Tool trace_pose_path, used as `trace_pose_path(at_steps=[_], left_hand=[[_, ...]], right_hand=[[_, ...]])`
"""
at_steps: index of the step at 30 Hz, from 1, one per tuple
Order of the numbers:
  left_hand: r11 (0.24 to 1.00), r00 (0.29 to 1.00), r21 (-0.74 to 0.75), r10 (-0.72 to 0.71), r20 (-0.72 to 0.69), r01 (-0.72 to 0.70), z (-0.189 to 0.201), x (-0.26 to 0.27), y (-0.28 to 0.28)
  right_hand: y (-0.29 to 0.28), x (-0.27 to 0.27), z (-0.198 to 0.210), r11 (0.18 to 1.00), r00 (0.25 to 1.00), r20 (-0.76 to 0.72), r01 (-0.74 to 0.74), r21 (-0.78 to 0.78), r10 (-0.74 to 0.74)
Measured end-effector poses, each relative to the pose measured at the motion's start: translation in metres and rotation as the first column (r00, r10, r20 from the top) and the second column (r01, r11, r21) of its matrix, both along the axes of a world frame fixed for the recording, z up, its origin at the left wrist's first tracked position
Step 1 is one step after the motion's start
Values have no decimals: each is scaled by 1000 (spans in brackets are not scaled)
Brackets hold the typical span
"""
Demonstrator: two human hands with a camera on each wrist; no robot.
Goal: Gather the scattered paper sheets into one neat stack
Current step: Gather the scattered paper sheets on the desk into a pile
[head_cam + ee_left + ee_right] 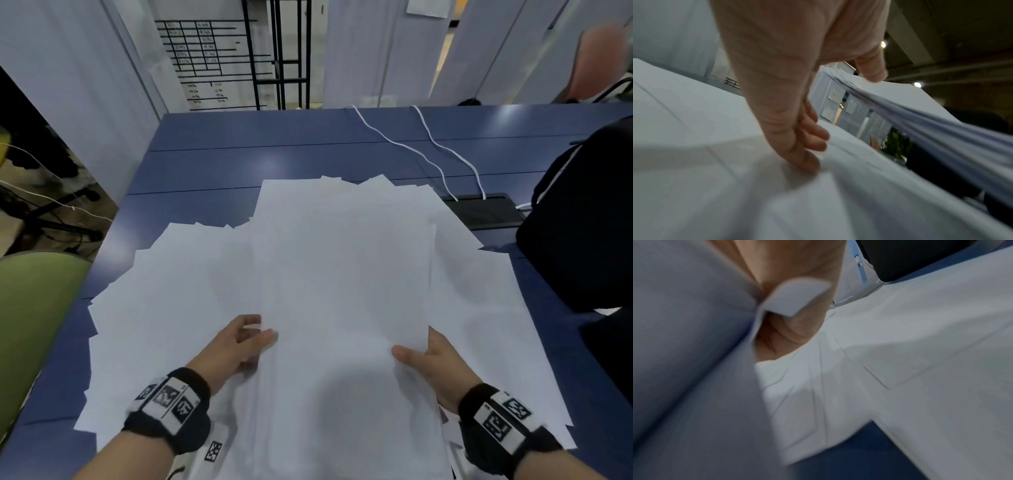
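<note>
A thick stack of white paper [342, 291] lies lengthwise in the middle of the blue table [274, 150], on top of scattered sheets [164, 301] that fan out to both sides. My left hand [260, 330] holds the stack's left edge near its close end, with the thumb on top. In the left wrist view that edge of the stack [920, 113] is raised under the thumb, and the other fingers [813, 146] touch the loose sheets [694, 162] below. My right hand [411, 353] grips the right edge, thumb on top and fingers hidden underneath. A paper corner [797, 296] curls over its palm.
A black bag [582, 240] stands at the table's right edge, over some sheets. Two white cables [428, 154] run from the far edge to a black hatch [486, 212]. A green chair [34, 325] is at the left. Another person sits at far right [599, 61].
</note>
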State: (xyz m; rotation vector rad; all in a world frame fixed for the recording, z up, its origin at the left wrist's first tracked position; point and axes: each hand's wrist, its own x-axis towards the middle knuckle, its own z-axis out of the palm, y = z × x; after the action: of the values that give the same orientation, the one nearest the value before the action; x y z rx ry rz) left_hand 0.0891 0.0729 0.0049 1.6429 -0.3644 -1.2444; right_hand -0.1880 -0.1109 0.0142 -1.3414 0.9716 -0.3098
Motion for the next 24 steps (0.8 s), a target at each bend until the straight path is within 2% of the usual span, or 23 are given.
trace_pose_path(at_steps=[2,3,4,8,10,13,16,19,21,24], left_hand=[[996,959,-90,-48,-279,23,7,-2,4],[994,924,-113,-50,-380,8,9,-5,4],[995,909,-100,-39,-415,-3,8,-9,2],[988,961,123,121,-248,-92,-13,-20,-8],[969,976,227,141,-168,-101,-21,-22,-10],[950,984,295,138,-113,-100,-24,-23,-12],[941,983,316,157,-100,-118,-19,-24,-14],[933,986,347,135,-99,-93,-14,-25,-16],[930,987,351,143,-79,-107,-12,-25,-19],[951,989,301,109,-104,-74,-5,-30,-27]], right_hand=[[0,7,5,998,998,5,-64,0,64],[1,12,6,996,996,8,-91,3,91],[2,18,5,994,994,14,-106,6,106],[3,38,-17,995,996,-85,-14,-99,6],[-3,37,-29,989,983,-161,66,-134,-87],[-28,12,-38,959,931,-292,149,-240,-218],[-58,-37,-31,905,846,-368,267,-332,-385],[-80,-87,-21,852,723,-466,349,-391,-510],[-92,-113,-17,858,641,-574,327,-395,-509],[-103,-134,-20,911,540,-734,259,-322,-413]])
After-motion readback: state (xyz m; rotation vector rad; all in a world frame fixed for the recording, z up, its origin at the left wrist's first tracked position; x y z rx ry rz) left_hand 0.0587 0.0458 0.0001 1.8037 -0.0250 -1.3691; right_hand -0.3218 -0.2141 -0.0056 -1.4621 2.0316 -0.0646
